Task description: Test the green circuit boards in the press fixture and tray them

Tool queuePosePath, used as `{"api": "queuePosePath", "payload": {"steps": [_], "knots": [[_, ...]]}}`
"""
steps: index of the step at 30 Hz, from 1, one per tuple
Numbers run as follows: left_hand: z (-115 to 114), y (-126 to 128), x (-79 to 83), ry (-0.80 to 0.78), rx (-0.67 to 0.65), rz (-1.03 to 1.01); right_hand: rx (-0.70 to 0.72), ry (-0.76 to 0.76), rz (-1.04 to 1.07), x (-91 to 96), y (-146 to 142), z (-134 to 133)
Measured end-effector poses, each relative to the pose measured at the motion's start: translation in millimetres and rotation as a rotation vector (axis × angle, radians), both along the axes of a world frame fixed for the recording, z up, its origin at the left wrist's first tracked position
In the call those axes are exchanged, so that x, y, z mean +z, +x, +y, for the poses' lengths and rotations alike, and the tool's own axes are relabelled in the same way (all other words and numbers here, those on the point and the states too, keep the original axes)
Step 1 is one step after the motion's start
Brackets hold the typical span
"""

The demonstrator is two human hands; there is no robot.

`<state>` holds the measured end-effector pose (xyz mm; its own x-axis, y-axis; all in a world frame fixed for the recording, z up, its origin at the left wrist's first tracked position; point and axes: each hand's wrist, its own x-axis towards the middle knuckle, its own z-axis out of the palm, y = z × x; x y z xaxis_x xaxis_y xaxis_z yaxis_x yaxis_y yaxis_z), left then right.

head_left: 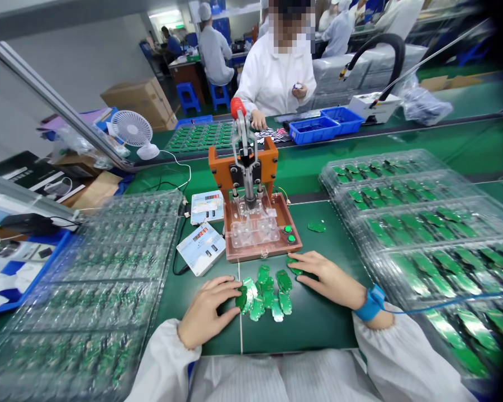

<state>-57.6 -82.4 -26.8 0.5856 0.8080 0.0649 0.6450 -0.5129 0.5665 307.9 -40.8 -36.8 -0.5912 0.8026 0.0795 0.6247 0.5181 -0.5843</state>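
Observation:
A pile of several small green circuit boards [268, 290] lies on the green mat in front of me. My left hand [207, 312] rests at the pile's left edge, thumb and fingers pinched on one board [241, 297]. My right hand [324, 277], with a blue wrist strap [371, 302], lies flat at the pile's right side, fingertips on another board [294, 266]. Just behind the pile stands an orange press fixture [251, 223] with a red-knobbed lever and a clear acrylic nest. One loose board [317, 226] lies to its right.
Clear plastic trays of boards are stacked at left [88, 301] and right [427, 223]. Two small digital meters [201, 245] sit left of the fixture. A white fan [134, 131] stands behind. Across the belt a person in a white coat [276, 72] works beside blue bins [318, 125].

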Motion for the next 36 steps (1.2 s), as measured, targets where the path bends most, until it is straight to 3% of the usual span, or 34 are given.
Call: {"api": "queuePosePath", "payload": {"steps": [8, 13, 16, 20, 23, 26, 36], "knots": [[-1, 3, 2.6, 0.006, 0.015, -0.084, -0.031, -0.05, 0.026, -4.8, 6, -1], [2, 0, 23.7, 0.012, 0.116, -0.218, -0.101, -0.035, 0.104, 16.4, 8, -4], [24, 7, 44.2, 0.174, 0.149, -0.27, -0.177, 0.094, 0.197, 39.1, -8, 11], [70, 26, 60.3, 0.339, 0.146, -0.213, -0.107, 0.268, 0.2, 56.5, -44, 50], [97, 39, 59.4, 0.388, 0.115, -0.163, -0.045, 0.281, 0.195, 55.7, -62, 76], [110, 44, 54.1, 0.382, 0.091, -0.118, -0.02, 0.275, 0.187, 50.3, -66, 90], [106, 47, 52.2, 0.364, 0.124, -0.096, 0.031, 0.244, 0.209, 47.0, -58, 86]]}}
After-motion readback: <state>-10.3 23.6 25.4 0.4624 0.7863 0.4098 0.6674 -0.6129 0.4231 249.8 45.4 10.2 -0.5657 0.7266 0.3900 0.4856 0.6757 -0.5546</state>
